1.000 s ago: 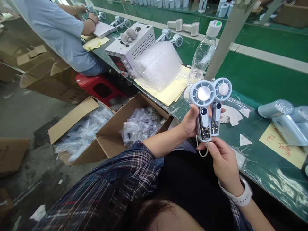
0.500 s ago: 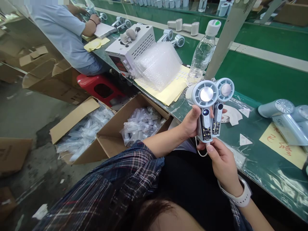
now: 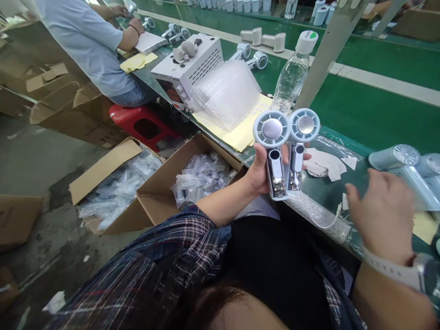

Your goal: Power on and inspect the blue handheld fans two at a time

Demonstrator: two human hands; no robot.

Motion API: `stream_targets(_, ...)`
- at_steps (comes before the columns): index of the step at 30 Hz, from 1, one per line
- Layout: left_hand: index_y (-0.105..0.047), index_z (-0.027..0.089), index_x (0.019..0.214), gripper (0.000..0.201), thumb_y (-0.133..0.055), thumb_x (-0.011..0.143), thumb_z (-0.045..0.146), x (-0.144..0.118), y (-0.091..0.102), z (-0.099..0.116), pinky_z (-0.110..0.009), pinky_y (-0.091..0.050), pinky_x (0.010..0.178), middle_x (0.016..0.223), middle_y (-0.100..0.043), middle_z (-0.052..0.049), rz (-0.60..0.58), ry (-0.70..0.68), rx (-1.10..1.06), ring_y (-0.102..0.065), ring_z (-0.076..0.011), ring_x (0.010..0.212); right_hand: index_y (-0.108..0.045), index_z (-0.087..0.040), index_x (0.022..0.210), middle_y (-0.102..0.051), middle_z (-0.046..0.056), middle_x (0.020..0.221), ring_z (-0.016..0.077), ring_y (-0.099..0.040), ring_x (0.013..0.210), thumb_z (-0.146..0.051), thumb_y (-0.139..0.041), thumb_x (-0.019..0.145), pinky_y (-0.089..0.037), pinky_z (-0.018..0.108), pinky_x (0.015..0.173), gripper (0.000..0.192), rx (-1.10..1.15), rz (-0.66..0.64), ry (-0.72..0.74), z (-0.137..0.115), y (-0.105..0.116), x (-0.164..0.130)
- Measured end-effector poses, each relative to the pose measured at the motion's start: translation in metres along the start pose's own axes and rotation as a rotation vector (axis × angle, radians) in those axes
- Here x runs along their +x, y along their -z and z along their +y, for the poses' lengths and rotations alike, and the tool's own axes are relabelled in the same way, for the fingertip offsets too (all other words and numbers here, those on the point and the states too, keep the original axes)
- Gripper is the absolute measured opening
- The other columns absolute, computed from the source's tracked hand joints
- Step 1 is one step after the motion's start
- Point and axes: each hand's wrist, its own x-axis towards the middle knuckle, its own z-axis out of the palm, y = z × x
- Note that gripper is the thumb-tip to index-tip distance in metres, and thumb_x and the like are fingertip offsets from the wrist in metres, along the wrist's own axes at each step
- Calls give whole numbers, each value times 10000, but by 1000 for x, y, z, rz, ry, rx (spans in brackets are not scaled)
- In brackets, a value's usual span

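Two handheld fans (image 3: 283, 151) gripped side by side in left fingers (image 3: 261, 172), right hand (image 3: 381, 215) open, apart.

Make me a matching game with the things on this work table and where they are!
Things:
1. two small fans
2. water bottle
3. bubble wrap
4. red stool

Places:
A. on the yellow sheets
B. under the seated person in the pale blue shirt
C. in the left hand
D. standing beside the slanted grey post

Pairs: 1-C, 2-D, 3-A, 4-B
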Motion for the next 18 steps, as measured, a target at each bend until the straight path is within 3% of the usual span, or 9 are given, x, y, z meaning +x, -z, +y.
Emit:
stream_targets(1, -592, 194, 691, 908, -733, 468, 1063, -4, 1, 0, -439, -643, 958, 1055, -778, -139, -50, 37, 4, -719, -381, 1279, -774, -67, 1218, -710, 349, 1247, 466, -634, 1156, -342, -629, 885, -456, 613, 960, 455, -50, 28, -15, 13, -11, 13)
stream_targets(3, -580, 198, 665, 914, -726, 442, 1072, -11, 1, -1, -419, -659, 910, 991, -781, -135, -134, 114, -12, -749, -375, 1219, -827, -129, 986, -768, 266, 1030, 379, -665, 979, -303, -658, 848, -480, 523, 857, 279, -43, -25, 11, 30, -29, 34)
stream_targets(5, -567, 195, 636, 907, -727, 444, 1067, -18, 2, -3, -404, -668, 868, 985, -782, -132, -179, 182, -39, -777, -356, 1140, -825, -158, 883, -778, 219, 945, 343, -678, 922, -270, -635, 867, -486, 500, 844, 222, -34, -9, 17, 31, -33, 45)
stream_targets(9, -611, 171, 624, 874, -786, 460, 1012, -24, 7, -11, -363, -668, 833, 1118, -786, -146, -217, 262, -89, -790, -284, 1014, -875, -140, 1014, -801, 228, 1105, 404, -730, 1124, -253, -627, 964, -516, 569, 962, 278, 64, 368, 53, -7, 5, 42)
stream_targets(11, -641, 169, 635, 868, -783, 472, 1009, -25, 9, -16, -355, -667, 833, 1102, -786, -144, -255, 292, -102, -791, -271, 993, -889, -214, 1038, -804, 171, 1177, 370, -745, 1162, -255, -703, 980, -550, 543, 981, 200, 276, 383, 104, -34, 28, 33)
stream_targets(14, -658, 171, 644, 881, -761, 467, 1027, -25, 10, -25, -363, -666, 830, 990, -789, -140, -337, 345, -89, -796, -274, 946, -852, -300, 1137, -762, 126, 1344, 322, -724, 1224, -306, -745, 988, -587, 488, 943, 183, 734, 112, 6, -62, 39, 22)
stream_targets(16, -673, 174, 672, 884, -756, 469, 1031, -24, 9, -30, -367, -663, 817, 923, -794, -136, -392, 381, -57, -797, -269, 892, -735, -369, 1370, -735, 130, 1430, 298, -774, 999, -421, -766, 967, -601, 431, 701, 407, 1070, -117, -207, -65, 34, 16)
stream_targets(18, -687, 176, 698, 886, -755, 474, 1030, -25, 9, -35, -380, -661, 812, 884, -798, -134, -437, 426, -22, -799, -273, 860, -601, -415, 1507, -728, 150, 1456, 241, -715, 628, -551, -842, 869, -500, 382, 453, 695, 1320, -317, -428, -60, 27, 12)
